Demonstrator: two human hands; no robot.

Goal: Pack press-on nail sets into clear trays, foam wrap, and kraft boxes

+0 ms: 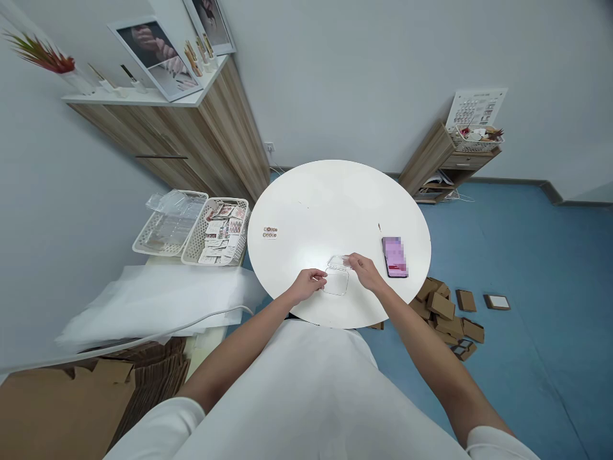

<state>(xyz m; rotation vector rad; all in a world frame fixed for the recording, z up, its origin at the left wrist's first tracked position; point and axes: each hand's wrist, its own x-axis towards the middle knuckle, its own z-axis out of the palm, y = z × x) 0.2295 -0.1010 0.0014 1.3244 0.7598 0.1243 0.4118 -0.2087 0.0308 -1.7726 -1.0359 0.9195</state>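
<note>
Near the front of a round white table [330,198] a clear plastic case [336,282] lies with its hinged lid [338,261] raised. My left hand [309,284] grips the case's left edge between thumb and fingers. On the other side, my right hand [364,268] pinches the right side of the lid. A small card of round nail designs [269,233] rests at the table's left. To the right of my right hand is a phone [395,257] with a lit purple screen, and a thin dark stick [379,227] lies just beyond it.
Left of the table stand a white basket of printed cards [223,233] and a basket of clear plastic packaging [170,223]. White sheets [163,300] and flattened cardboard [71,402] are nearer me. Small brown boxes [443,310] are piled on the floor at right.
</note>
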